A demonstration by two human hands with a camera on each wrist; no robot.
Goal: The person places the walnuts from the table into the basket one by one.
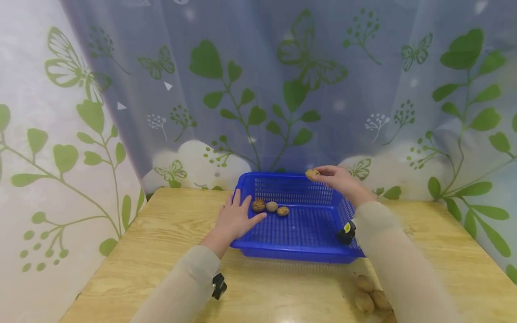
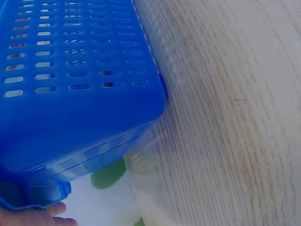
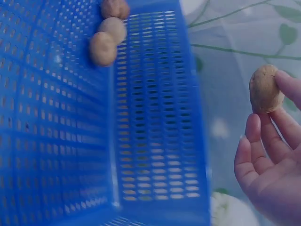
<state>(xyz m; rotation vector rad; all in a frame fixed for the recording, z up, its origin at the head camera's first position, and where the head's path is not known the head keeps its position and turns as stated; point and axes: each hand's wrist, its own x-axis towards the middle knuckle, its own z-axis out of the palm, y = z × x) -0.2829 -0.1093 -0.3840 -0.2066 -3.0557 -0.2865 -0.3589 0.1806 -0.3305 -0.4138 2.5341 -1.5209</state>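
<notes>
A blue plastic basket (image 1: 299, 249) with slotted walls stands on the table. My left hand (image 1: 235, 220) rests over its left rim with fingers spread; the left wrist view catches only some fingertips (image 2: 59, 214) by the basket's corner. Above the back rim, my right hand (image 1: 337, 179) pinches a tan walnut (image 3: 264, 89) between thumb and fingers. Inside the basket, toward the back left, three nuts lie in a row: a darker brown walnut (image 1: 258, 205), a pale round one (image 1: 272, 207) and a tan one (image 1: 283, 211).
Several more walnuts (image 1: 365, 301) lie on the wooden table (image 1: 161, 251) at the front right, partly hidden by my right sleeve (image 1: 400, 251). A curtain (image 1: 250, 89) printed with leaves and butterflies hangs right behind the basket.
</notes>
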